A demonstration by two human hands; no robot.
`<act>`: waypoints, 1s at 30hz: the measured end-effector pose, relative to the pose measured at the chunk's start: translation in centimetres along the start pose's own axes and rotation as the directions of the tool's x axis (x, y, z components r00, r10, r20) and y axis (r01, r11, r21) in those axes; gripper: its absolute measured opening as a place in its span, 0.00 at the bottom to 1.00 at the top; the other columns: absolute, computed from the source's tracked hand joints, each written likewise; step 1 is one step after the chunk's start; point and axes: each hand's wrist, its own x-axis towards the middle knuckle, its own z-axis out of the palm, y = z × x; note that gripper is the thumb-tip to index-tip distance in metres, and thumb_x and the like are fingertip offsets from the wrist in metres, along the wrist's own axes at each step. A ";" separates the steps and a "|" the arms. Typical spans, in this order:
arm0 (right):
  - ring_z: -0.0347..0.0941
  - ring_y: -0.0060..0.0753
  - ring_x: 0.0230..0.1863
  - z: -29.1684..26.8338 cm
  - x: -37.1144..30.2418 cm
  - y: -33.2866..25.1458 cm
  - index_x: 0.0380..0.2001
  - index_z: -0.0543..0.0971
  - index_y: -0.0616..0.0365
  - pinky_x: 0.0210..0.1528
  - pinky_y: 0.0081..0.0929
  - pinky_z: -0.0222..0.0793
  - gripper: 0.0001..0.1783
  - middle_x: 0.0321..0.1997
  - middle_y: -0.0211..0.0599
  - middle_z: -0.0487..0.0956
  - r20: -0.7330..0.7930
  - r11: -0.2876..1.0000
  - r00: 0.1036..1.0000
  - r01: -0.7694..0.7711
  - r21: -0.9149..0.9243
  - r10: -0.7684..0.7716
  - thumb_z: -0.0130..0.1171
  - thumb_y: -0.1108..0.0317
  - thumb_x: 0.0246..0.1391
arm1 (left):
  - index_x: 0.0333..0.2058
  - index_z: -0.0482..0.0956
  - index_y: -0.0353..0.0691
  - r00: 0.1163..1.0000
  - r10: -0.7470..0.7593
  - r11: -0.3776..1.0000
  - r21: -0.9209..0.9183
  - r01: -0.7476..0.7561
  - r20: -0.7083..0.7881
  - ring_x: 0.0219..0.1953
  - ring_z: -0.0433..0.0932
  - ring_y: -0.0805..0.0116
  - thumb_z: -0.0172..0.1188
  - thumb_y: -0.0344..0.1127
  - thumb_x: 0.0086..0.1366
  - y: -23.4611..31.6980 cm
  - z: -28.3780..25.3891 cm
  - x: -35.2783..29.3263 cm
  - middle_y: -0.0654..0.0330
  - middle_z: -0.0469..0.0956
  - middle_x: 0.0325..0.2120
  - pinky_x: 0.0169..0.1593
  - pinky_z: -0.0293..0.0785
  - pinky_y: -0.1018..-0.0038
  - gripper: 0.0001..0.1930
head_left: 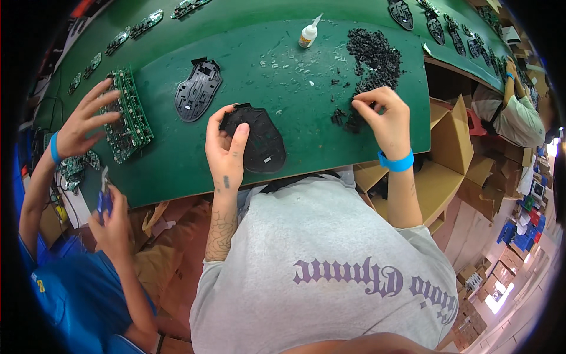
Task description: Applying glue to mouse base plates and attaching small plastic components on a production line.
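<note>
My left hand [227, 144] grips a black plastic shell [262, 141] by its left edge, thumb on top and fingers beneath. The shell is rounded, with a small white label near its lower end. Over a scatter of small black plastic pieces [354, 121], my right hand [383, 115] is closed in a pinch, thumb against fingertip. Whatever is between those fingertips is too small to make out. Just beyond that hand lies a large heap of the same black pieces [374, 56]. A second black shell [198, 91] rests on the green table to the left, apart from both hands.
A white glue bottle [308, 36] stands at the table's far side. At left, a co-worker in blue holds pliers [105, 197] beside a green circuit board panel [128, 115]. Cardboard boxes [439, 171] crowd the right edge. More shells [435, 28] line the far bench.
</note>
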 end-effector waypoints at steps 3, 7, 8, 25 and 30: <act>0.70 0.32 0.31 1.0 -1.2 -0.2 0.25 0.83 0.56 0.33 0.29 0.68 0.06 0.25 0.30 0.75 0.061 0.984 0.996 0.075 -0.163 -0.066 0.67 0.69 0.40 | 0.53 0.66 0.32 1.000 -0.022 1.000 -0.010 0.022 0.011 0.38 0.72 0.79 0.57 0.29 0.64 0.1 0.1 0.2 0.59 0.72 0.41 0.42 0.70 0.83 0.19; 0.70 0.33 0.31 1.5 -1.9 -0.2 0.24 0.83 0.55 0.34 0.30 0.68 0.04 0.26 0.29 0.74 0.009 0.947 0.995 0.093 -0.308 -0.094 0.66 0.70 0.41 | 0.53 0.66 0.32 1.000 0.004 1.000 0.005 -0.004 0.011 0.38 0.71 0.80 0.55 0.31 0.65 0.5 0.3 0.3 0.61 0.73 0.40 0.43 0.68 0.84 0.19; 0.70 0.33 0.31 1.6 -2.0 -0.1 0.24 0.83 0.55 0.34 0.30 0.68 0.03 0.26 0.28 0.74 0.001 0.940 0.995 0.099 -0.327 -0.104 0.66 0.70 0.41 | 0.53 0.66 0.32 1.000 0.004 1.000 0.004 -0.004 0.012 0.38 0.71 0.80 0.55 0.31 0.65 0.5 0.4 0.4 0.61 0.73 0.40 0.43 0.68 0.84 0.19; 0.69 0.33 0.31 2.9 -3.2 -0.8 0.26 0.79 0.55 0.33 0.31 0.67 0.06 0.26 0.30 0.72 -0.017 0.973 0.996 0.082 -0.214 -0.088 0.63 0.75 0.40 | 0.52 0.66 0.33 0.999 -0.014 1.000 -0.004 0.014 0.031 0.37 0.73 0.78 0.57 0.30 0.64 0.3 0.6 0.3 0.59 0.72 0.41 0.41 0.72 0.83 0.19; 0.69 0.33 0.31 2.4 -3.8 -0.8 0.23 0.78 0.56 0.32 0.30 0.67 0.05 0.26 0.30 0.72 0.063 0.989 0.995 0.083 -0.120 -0.076 0.63 0.76 0.39 | 0.52 0.66 0.32 0.999 -0.013 0.999 -0.049 0.016 0.047 0.38 0.74 0.78 0.58 0.29 0.64 0.5 0.9 0.2 0.59 0.72 0.42 0.42 0.73 0.83 0.19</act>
